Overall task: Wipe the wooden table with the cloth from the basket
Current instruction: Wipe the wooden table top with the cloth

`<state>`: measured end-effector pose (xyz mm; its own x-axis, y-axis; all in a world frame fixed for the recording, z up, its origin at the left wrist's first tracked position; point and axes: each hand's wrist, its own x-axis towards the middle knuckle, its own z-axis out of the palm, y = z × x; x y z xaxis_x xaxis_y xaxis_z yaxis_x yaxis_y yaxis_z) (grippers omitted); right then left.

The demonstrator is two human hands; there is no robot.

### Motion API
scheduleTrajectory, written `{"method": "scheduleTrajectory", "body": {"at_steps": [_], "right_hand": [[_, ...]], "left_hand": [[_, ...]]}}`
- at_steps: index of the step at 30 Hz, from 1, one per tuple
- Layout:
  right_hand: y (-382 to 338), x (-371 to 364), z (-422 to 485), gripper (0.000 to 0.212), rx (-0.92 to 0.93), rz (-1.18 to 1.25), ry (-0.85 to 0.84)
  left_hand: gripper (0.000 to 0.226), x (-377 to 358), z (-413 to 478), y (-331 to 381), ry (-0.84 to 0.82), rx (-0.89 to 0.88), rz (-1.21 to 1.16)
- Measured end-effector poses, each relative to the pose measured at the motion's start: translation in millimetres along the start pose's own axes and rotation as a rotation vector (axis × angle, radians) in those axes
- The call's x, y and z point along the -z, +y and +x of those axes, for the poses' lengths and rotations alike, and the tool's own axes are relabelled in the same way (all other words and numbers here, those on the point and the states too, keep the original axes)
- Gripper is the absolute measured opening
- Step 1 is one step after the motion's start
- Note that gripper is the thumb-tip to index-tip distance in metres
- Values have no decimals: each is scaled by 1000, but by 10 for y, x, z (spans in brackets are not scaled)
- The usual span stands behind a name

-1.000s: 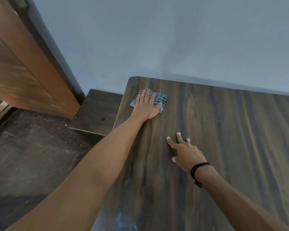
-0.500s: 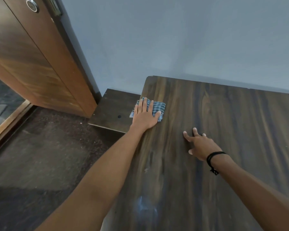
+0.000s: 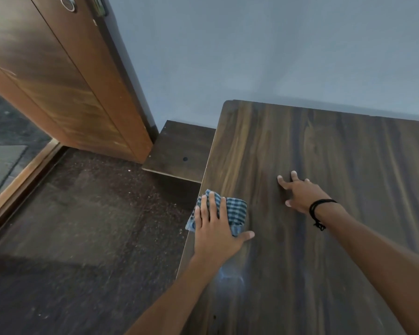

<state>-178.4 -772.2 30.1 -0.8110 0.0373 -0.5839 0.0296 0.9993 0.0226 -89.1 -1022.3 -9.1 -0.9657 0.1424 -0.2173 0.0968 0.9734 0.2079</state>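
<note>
Head view: left hand, fingers straight, presses flat on crumpled blue-and-grey checked cloth at left edge of dark brown wooden table; cloth overhangs that edge slightly. Right hand, fingers spread, rests fingertips on tabletop, apart from cloth.

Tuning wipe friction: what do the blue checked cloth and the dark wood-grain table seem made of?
Blue-and-grey checked cloth: woven fabric, probably cotton; it bunches in soft folds under the left hand. Dark brown wood-grain table: streaked grain with a faint sheen, smooth finish; solid wood, veneer or laminate cannot be told.
</note>
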Motion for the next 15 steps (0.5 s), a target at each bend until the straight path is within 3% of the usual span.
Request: {"method": "scheduleTrajectory", "body": {"at_steps": [5,8,12,15], "right_hand": [[-3,15,-16,81,-11,-5,6],[-13,15,-24,81,-14,1,15],[-24,4,-39,81,-12,-19,22],[-16,27,-45,82,-8,-23,34]], "left_hand": [[62,171,137,83,50,43,-81],[41,351,194,148,118,64,-205],[23,772,429,250,218,228,-842],[18,970,672,192,97,385,-1524]]}}
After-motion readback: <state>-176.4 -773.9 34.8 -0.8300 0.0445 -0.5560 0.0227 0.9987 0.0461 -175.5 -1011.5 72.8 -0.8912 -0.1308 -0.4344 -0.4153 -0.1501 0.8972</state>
